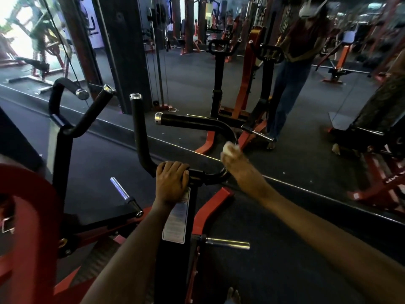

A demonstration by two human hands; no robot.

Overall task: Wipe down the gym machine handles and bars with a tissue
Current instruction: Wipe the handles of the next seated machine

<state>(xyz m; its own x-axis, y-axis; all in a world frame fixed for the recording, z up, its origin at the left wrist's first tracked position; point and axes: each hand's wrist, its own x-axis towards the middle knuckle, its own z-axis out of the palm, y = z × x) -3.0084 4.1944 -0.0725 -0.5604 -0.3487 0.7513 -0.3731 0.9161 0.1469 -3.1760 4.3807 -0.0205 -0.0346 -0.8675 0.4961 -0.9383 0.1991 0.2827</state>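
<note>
Dark rubber flooring [285, 249] and a wall mirror [306, 95] frame the scene, the mirror repeating the red-and-black machine and your own standing figure. Directly before you stands the gym machine [175, 249], a black upright post bearing a white instruction label [176, 220] and red frame members. Your left hand [172, 183] rests on top of the post where the handle bar meets it, fingers curled over the black bar and gripping it. Your right hand [235, 163] reaches forward to the curved right section of the handle bar [210, 123], its fingers closed around a crumpled white tissue [229, 148]. That tissue sits at the fingertips, at the far end of the hand, pressed against the bend where the bar curves round toward its chrome-capped end [158, 118]. You can see that the left hand and the tissue are apart, with the black clamp section of the bar between them. To your left, a second set of black handles [96, 110] rises on its own post, and two chrome pegs [228, 242] project from the frame below.
</note>
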